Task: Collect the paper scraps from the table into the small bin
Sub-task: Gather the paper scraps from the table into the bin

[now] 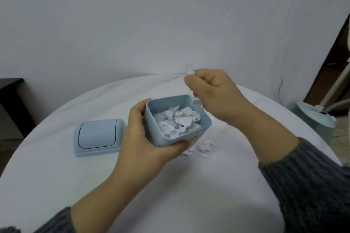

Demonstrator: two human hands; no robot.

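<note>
We see the bin (162, 139) in pale blue, plain, and the lid (97, 136) in the same pale blue, with 1 thin dark line tracing its flap. The scraps (178, 121) in the bin are white with faint grey-blue print; those on the table (56, 176) are white too, tinged lilac in shadow. The table is white with very faint grey veining. The wall (132, 24) is plain off-white. The 2 sleeves (312, 185) are dark grey, a flecked knit. At the right we find a pale teal base (312, 121) and a dark brown frame (325, 58); at the left, dark brown furniture (9, 100). The floor (341, 138) is beige.
</note>
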